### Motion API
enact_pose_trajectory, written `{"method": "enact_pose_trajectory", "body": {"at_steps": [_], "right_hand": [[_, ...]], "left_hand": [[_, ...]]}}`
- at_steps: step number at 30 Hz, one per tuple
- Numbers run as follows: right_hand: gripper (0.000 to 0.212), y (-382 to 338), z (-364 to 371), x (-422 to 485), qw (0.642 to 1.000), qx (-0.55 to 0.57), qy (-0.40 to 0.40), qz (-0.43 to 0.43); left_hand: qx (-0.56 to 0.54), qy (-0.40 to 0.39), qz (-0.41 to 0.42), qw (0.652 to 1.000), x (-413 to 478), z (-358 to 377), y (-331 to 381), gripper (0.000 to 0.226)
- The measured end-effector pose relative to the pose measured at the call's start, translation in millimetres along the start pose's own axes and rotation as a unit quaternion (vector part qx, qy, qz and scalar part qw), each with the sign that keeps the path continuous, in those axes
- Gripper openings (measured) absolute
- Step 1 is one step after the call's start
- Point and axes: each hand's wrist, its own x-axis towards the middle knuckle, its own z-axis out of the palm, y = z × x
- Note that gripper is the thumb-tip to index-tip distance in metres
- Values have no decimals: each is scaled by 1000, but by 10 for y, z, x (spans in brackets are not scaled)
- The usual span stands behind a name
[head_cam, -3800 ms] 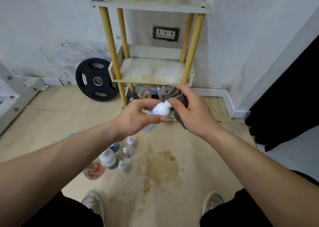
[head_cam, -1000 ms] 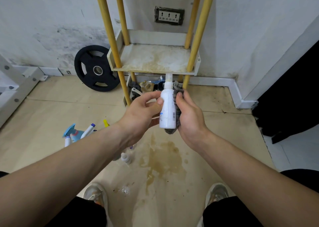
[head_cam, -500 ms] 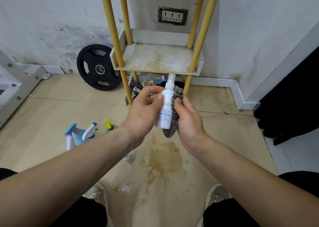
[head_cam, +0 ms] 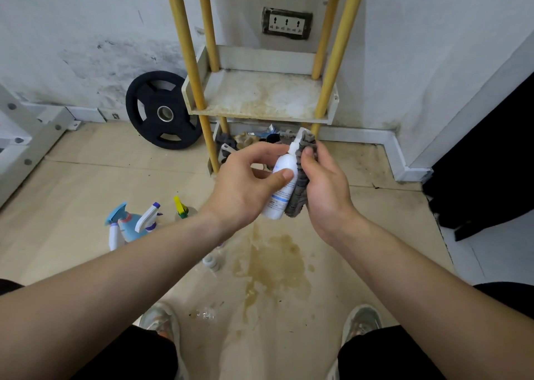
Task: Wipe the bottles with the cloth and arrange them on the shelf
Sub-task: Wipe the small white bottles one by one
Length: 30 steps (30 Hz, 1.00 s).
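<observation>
Bottle (head_cam: 276, 205), white, is gripped by the left hand (head_cam: 242, 186); the right hand (head_cam: 326, 190) holds the grey cloth (head_cam: 300, 187) against its side.

- No word, brand or number can be read anywhere.
- White bottle (head_cam: 278, 200), at the centre: its label has a blue band with rows of small dark print under it. The print is too small and blurred to make out.
- Spray bottles (head_cam: 130, 226), on the floor at 8 o'clock: any print on them is too small to read.
- Wall socket (head_cam: 287, 23), at 12 o'clock: no marking on it can be made out.
</observation>
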Motion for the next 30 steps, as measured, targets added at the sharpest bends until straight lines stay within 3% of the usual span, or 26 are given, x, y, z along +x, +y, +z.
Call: {"method": "enact_pose_trajectory", "body": {"at_steps": [5,13,21,24,27,30], "right_hand": [[24,-12,17,-1,999,41,16,27],[25,24,-43,24,998,41,20,39],[31,166,40,8,1000,9,2,25],[31,187,47,29,999,22,-11,38],[28,116,-14,62,998,51,-13,39],[29,69,-74,93,997,69,-2,41]], "left_hand": [[15,14,5,1000,-52,99,-39,24],[-117,-53,-95,987,-44,67,-2,24],[38,28,-70,996,-34,143,17,41],[10,40,-76,996,-34,138,-8,43],[-47,0,-56,997,-39,119,15,27],[-73,-62,-50,994,-29,83,25,34]]}}
